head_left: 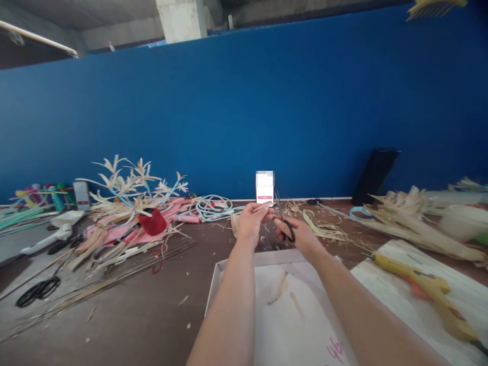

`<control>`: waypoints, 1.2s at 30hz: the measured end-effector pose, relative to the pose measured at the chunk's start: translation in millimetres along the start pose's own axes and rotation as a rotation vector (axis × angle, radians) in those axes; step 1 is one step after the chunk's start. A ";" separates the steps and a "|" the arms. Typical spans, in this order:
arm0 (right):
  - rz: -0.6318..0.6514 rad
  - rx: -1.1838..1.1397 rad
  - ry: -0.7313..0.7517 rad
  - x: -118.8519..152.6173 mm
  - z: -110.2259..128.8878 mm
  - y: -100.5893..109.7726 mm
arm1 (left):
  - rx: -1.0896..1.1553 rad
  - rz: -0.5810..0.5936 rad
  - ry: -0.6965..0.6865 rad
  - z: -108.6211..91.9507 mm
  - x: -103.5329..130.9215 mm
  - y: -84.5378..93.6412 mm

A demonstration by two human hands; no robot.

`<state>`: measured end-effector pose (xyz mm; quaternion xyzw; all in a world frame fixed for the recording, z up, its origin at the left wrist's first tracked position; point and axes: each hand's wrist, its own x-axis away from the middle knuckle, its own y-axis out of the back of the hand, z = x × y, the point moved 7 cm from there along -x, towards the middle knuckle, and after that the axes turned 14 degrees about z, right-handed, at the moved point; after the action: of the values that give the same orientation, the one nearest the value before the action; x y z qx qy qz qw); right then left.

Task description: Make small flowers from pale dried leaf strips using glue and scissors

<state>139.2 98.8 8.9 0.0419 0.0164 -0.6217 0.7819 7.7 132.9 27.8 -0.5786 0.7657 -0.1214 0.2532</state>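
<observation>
My left hand (pixel 252 219) is closed in a pinch on a pale strip (pixel 264 207), which looks like dried husk. Black-handled scissors (pixel 287 229) are in my right hand (pixel 299 235), its fingers around the handles and the blades pointing up, close beside the strip. Whether the blades touch the strip, I cannot tell. Both hands are above the far edge of a white shallow box (pixel 263 257), in which a few pale scraps (pixel 284 287) lie. A lit phone (pixel 264 188) leans upright just behind my hands.
Left are husk flowers (pixel 131 183), a red velvety cup-shaped thing (pixel 152 222), coiled light-blue cords (pixel 213 207), thin wires (pixel 102 284) and another pair of black scissors (pixel 38 291). Right are a yellow glue gun (pixel 419 277) on paper, dried husks (pixel 415 223) and a white bowl (pixel 459 222). A blue partition (pixel 244 101) stands behind.
</observation>
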 end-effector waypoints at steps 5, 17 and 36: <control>0.012 -0.034 -0.013 1.1 -1.0 -2.6 | -0.066 0.007 -0.038 -0.8 -0.5 1.2; 0.024 0.036 0.028 0.8 4.2 -2.4 | -0.141 0.018 -0.038 -2.5 -0.1 0.1; 0.013 0.072 0.027 0.8 9.7 -2.5 | -0.127 0.020 -0.024 1.5 -1.0 1.9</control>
<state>136.7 96.6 18.4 0.0784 0.0042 -0.6164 0.7835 7.1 134.5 25.9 -0.5870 0.7747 -0.0632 0.2264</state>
